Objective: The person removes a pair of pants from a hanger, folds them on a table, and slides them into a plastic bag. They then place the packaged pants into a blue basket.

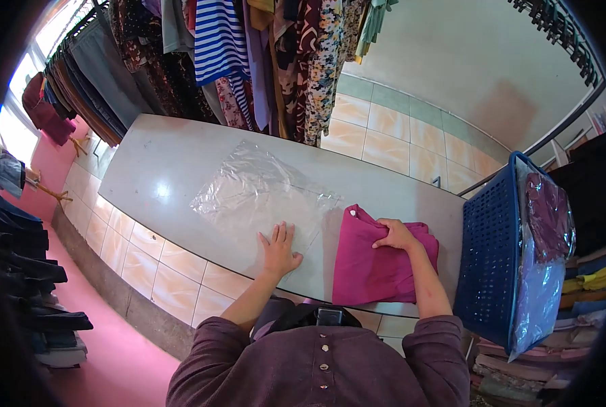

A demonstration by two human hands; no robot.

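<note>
My right hand [396, 235] grips the far edge of a folded magenta garment [377, 268] that lies on the grey table [160, 163] in front of me. My left hand [279, 249] rests flat, fingers spread, on the near corner of a clear plastic bag [255, 193] spread out on the table to the left of the garment. The bag lies flat and looks empty. The garment's left edge lies close beside the bag's right edge.
A blue plastic basket [489, 264] stands at the table's right end, holding plastic-wrapped clothes, one dark purple [547, 217]. Hanging clothes [248, 54] line a rail behind the table. Folded stacks [591, 278] sit at far right. The floor [120, 366] at left is pink.
</note>
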